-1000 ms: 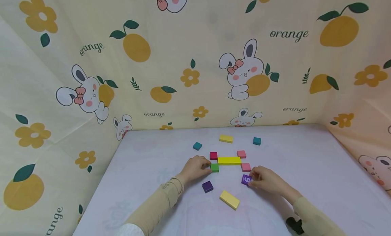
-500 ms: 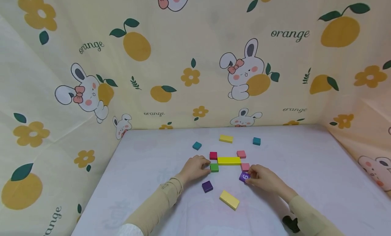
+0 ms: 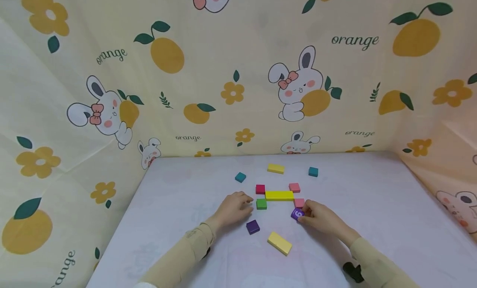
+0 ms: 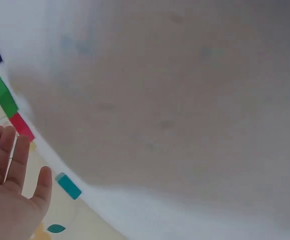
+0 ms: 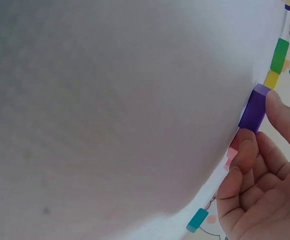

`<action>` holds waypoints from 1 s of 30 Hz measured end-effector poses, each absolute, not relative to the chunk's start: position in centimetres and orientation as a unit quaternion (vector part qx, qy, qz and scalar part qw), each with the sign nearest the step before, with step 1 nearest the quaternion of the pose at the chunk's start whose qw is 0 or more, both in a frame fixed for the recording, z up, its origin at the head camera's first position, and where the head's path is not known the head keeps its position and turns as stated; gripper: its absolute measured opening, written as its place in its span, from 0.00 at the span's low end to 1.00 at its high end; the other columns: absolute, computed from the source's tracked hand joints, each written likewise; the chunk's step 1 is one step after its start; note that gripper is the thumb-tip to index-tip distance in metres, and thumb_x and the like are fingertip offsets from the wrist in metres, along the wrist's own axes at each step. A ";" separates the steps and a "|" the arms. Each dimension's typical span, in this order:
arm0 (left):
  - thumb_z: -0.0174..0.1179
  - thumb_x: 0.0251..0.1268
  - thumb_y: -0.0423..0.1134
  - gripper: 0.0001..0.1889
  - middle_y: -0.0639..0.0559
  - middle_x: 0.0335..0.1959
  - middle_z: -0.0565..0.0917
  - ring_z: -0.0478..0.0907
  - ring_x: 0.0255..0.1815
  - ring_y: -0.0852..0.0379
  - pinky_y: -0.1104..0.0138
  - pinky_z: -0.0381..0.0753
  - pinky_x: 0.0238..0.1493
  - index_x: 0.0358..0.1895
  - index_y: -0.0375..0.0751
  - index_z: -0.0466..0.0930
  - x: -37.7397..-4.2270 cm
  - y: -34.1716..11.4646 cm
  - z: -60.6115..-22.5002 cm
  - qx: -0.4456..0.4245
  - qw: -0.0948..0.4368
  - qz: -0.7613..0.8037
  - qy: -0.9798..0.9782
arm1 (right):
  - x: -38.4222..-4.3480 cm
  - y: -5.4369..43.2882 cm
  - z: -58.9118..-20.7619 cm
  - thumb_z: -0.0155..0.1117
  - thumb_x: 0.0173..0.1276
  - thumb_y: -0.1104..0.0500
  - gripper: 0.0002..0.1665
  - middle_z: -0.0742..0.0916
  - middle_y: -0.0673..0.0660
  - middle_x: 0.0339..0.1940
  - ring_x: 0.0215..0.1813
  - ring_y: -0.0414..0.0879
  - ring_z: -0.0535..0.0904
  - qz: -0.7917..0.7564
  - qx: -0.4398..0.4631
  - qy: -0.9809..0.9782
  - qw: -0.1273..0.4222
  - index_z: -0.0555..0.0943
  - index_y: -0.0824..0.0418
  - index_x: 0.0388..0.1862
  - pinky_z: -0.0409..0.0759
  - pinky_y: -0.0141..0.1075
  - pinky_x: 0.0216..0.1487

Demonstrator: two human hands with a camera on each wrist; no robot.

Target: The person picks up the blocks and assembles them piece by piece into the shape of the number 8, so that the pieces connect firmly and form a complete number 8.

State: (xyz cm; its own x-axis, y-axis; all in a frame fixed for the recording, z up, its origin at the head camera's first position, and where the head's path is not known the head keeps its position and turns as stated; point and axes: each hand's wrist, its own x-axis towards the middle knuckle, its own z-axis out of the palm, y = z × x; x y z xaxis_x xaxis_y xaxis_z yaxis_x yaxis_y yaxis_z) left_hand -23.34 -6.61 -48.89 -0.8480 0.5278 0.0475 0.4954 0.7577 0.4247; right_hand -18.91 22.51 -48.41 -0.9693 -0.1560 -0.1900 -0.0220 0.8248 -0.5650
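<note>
My right hand (image 3: 321, 217) pinches a purple block (image 3: 297, 214) marked with a white 6 between thumb and fingers; the right wrist view shows the purple block (image 5: 255, 107) there too. It sits just in front of a pink block (image 3: 299, 203). My left hand (image 3: 234, 207) holds nothing, its fingers loosely extended left of a green block (image 3: 261, 204). A long yellow block (image 3: 279, 195) lies between the green block, a red block (image 3: 260, 189), that pink block and another pink block (image 3: 294, 187), one near each corner. In the left wrist view the left hand (image 4: 14, 190) has its fingers apart.
A dark purple block (image 3: 253, 227) lies near the left hand, and a pale yellow block (image 3: 280, 243) in front. At the back are a teal block (image 3: 240, 177), a yellow block (image 3: 275, 169) and another teal block (image 3: 313, 171). A printed cloth wall (image 3: 216, 64) stands behind.
My right hand has slid the purple block slightly left and back, toward the near pink block, turning it a little. My left hand has drawn back from the green block.
</note>
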 end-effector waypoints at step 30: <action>0.63 0.50 0.61 0.17 0.64 0.28 0.75 0.68 0.33 0.64 0.64 0.71 0.43 0.33 0.53 0.78 -19.0 -7.5 -47.6 0.290 0.036 0.081 0.953 | -18.6 22.2 -47.9 0.68 0.57 0.55 0.16 0.78 0.53 0.26 0.30 0.44 0.70 -0.273 -0.052 0.954 0.116 0.73 0.62 0.37 0.72 0.33 0.33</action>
